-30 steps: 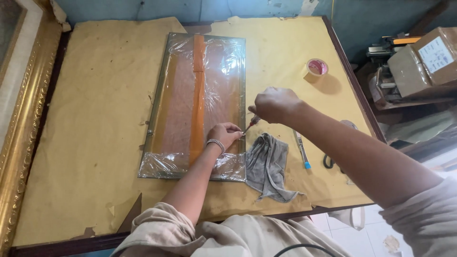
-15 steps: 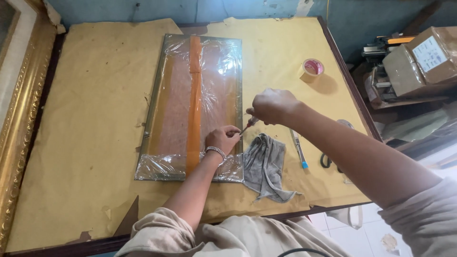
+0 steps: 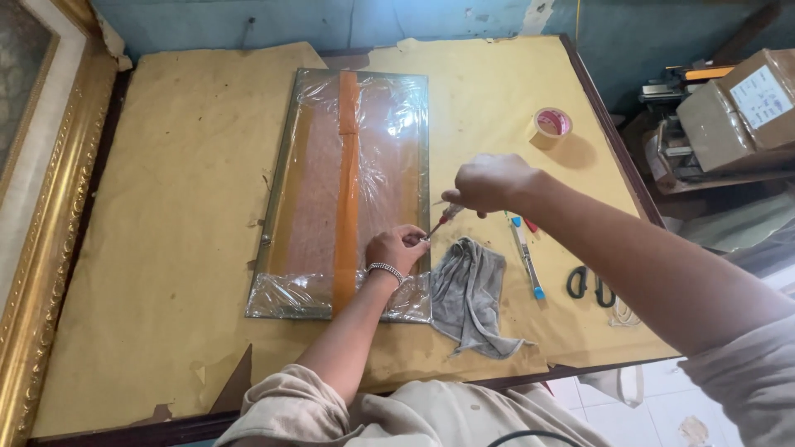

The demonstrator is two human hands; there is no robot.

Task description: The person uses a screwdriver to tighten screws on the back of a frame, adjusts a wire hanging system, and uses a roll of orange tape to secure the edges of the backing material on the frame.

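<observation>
Paper-covered table [image 3: 149, 273], plastic-wrapped panel [image 3: 331, 190] lying flat.
Left hand [image 3: 396, 248] curled on wrap, grasp unclear; right hand [image 3: 489, 184] closed around small tool [image 3: 440, 222], tip indistinct.

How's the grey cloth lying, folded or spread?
Neither: the grey cloth lies loosely crumpled in one heap, creased and bunched, on the paper-covered table beside the plastic-wrapped panel.

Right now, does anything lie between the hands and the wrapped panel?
Nothing visible does. The left hand rests on the wrapped panel, and the right hand holds a thin tool at its edge.
</observation>
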